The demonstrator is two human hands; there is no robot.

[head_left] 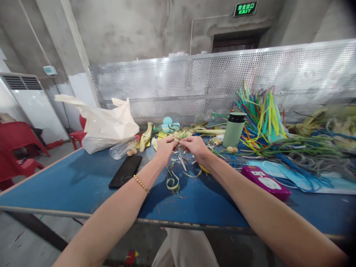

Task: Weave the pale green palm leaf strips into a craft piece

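Over the middle of the blue table (pixel 69 189), my left hand (pixel 165 150) and my right hand (pixel 197 147) meet with fingertips pinched close together. Between them is a small pale green bunch of plant strips (pixel 178 136), looking like husk or leaf; its exact shape is mostly hidden by my fingers. One flat pale strip (pixel 183 162) hangs below the fingertips. On the tabletop underneath lies a curled strip (pixel 172 183) with thin green shreds. Scraps of pale strip are scattered around both hands.
Left of my hands are a black phone (pixel 125 171), a clear plastic bottle (pixel 122 148) and a white plastic bag (pixel 108 124). To the right stand a green tumbler (pixel 234 131), colourful pipe cleaners (pixel 268 116), a purple box (pixel 264 181) and tangled cords (pixel 303 150). A perforated metal panel (pixel 172 89) borders the back.
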